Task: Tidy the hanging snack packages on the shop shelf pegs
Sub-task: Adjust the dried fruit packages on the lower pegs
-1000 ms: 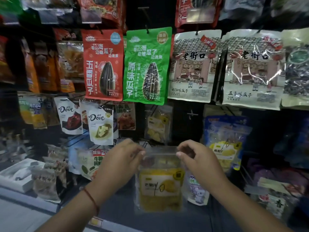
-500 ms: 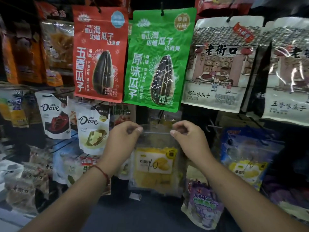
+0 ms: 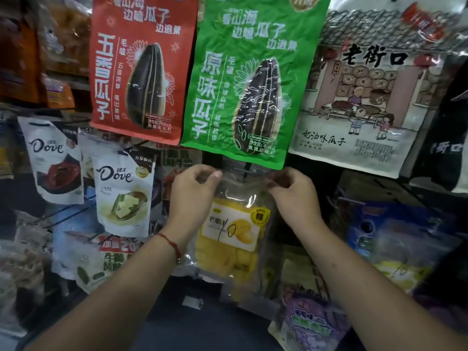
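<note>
The left hand (image 3: 193, 196) pinches the top left corner of the clear dried mango bag (image 3: 234, 229); the right hand (image 3: 291, 196) pinches its top right corner; the bag hangs between them, long axis vertical, its header raised just under the lower edge of the green sunflower seed bag (image 3: 243, 79); the thin peg (image 3: 244, 171) shows just above that header, equally near both hands; whether the hole has caught it, I cannot tell.
</note>
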The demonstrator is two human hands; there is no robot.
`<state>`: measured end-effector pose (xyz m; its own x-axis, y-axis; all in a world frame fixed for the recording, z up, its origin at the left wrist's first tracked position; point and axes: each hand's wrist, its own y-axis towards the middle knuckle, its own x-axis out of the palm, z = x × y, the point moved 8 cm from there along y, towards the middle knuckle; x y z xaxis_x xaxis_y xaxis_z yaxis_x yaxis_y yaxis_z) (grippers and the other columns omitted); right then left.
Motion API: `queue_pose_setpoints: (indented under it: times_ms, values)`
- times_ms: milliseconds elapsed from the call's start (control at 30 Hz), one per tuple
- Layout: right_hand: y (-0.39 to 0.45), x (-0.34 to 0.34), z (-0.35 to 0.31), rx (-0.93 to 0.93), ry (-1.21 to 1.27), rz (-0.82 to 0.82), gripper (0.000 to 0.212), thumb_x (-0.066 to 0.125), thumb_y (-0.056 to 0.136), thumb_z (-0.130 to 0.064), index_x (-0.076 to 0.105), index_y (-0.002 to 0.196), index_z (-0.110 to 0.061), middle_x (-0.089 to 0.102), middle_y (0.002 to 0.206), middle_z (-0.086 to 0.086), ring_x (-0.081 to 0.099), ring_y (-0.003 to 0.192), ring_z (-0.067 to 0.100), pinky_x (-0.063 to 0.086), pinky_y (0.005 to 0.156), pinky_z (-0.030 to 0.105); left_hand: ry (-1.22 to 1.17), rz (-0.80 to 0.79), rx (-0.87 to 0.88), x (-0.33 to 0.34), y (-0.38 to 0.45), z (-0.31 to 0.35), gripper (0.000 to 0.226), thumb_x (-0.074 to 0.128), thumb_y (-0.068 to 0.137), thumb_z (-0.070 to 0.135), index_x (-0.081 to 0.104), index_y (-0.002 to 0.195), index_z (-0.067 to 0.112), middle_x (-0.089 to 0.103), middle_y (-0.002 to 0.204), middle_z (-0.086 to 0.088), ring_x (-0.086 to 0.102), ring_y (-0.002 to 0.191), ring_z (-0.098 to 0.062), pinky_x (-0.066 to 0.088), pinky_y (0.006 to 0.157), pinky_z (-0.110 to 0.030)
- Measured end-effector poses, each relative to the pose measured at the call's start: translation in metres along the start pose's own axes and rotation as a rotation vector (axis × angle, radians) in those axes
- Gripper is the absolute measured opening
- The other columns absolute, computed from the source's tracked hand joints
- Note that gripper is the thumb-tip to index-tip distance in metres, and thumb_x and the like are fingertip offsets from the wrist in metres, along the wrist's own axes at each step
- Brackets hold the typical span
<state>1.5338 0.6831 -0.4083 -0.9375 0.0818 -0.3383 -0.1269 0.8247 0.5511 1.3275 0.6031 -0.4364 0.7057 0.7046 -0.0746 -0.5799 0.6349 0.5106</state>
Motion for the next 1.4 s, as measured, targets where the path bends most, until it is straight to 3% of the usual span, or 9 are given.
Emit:
queue_pose_setpoints:
  times_ms: [100,267,467,633,767,900,1067,1167,1400]
  values:
    - [0.003,0.003,0.003,0.002,-0.035,0.016,0.019,0.071,0.083,-0.013,0.064,0.072,-0.027,0.069,0.075,-0.008,0.065,0.075,0.008,0.051,0.066,0.025,0.011,0.001,-0.002,0.010,0.007,-0.008,0.011,0.062,0.094,0.025,0.067,0.091,0.015,0.067,0.082,0.007,0.062,0.075,-0.005,0.041,0.055,-0.011]
    - [-0.003,0.000,0.008,0.017,-0.132,-0.050,0.014,0.068,0.087,-0.020,0.064,0.076,-0.028,0.064,0.077,-0.016,0.059,0.073,-0.002,0.038,0.053,0.008,-0.029,-0.017,-0.016,0.018,0.004,-0.022,0.013,0.061,0.094,0.029,0.066,0.091,0.018,0.066,0.082,0.009,0.059,0.075,-0.001,0.039,0.056,-0.008]
    - [-0.001,0.002,0.010,0.016,-0.178,-0.048,0.007,0.064,0.091,-0.027,0.067,0.084,-0.024,0.063,0.084,-0.014,0.057,0.073,-0.003,0.036,0.049,0.007,-0.047,0.035,-0.024,0.024,0.004,-0.028,0.011,0.059,0.095,0.024,0.065,0.088,0.018,0.065,0.080,0.005,0.058,0.070,-0.005,0.045,0.059,-0.019]
    - [0.008,0.013,0.021,0.077,-0.251,0.023,0.013,0.058,0.092,-0.025,0.066,0.083,-0.023,0.067,0.086,-0.002,0.062,0.081,0.020,0.047,0.065,0.027,0.048,0.004,-0.126,0.040,0.016,-0.048,0.013,0.055,0.095,0.013,0.067,0.100,0.011,0.062,0.072,0.001,0.047,0.046,-0.004,0.031,0.038,-0.014]
    - [0.002,0.016,0.014,0.013,-0.391,0.049,0.021,0.056,0.087,-0.011,0.066,0.105,-0.016,0.063,0.101,0.009,0.062,0.090,0.029,0.051,0.073,0.033,0.082,-0.008,-0.129,0.046,0.008,-0.050,0.022,0.057,0.096,0.020,0.059,0.117,0.015,0.064,0.107,-0.002,0.063,0.088,-0.015,0.049,0.069,-0.024]
    - [-0.027,0.018,0.003,-0.151,-0.622,-0.072,0.062,0.060,0.087,-0.012,0.037,0.144,-0.017,0.039,0.141,0.013,0.037,0.132,0.030,0.035,0.111,0.040,0.228,-0.094,0.021,0.044,-0.025,-0.039,0.071,0.057,0.096,0.030,0.015,0.154,0.022,0.019,0.159,0.000,0.034,0.134,-0.012,0.036,0.101,-0.028]
    - [-0.077,0.011,0.009,-0.258,-0.759,-0.248,0.085,0.052,0.094,-0.023,-0.007,0.154,-0.026,-0.021,0.161,0.005,-0.015,0.148,0.026,-0.001,0.119,0.039,0.412,-0.216,0.136,0.044,-0.079,-0.034,0.083,0.057,0.095,0.033,-0.004,0.151,0.044,-0.012,0.162,0.006,0.030,0.142,-0.030,0.048,0.090,-0.035]
    - [-0.104,-0.005,0.020,-0.207,-0.752,-0.328,0.086,0.051,0.095,-0.027,-0.012,0.153,-0.029,-0.027,0.159,0.002,-0.019,0.147,0.023,-0.003,0.119,0.036,0.527,-0.301,0.203,0.053,-0.112,-0.028,0.080,0.055,0.095,0.037,0.000,0.152,0.042,-0.015,0.162,0.006,0.015,0.148,-0.028,0.041,0.107,-0.048]
    - [-0.153,-0.069,0.046,-0.098,-0.717,-0.411,0.077,0.048,0.098,-0.033,-0.005,0.154,-0.033,-0.023,0.158,-0.009,-0.017,0.148,0.015,0.000,0.119,0.033,0.611,-0.432,0.256,0.073,-0.164,-0.004,0.070,0.052,0.096,0.041,0.012,0.153,0.035,-0.009,0.163,0.000,-0.004,0.150,-0.019,0.021,0.118,-0.040]
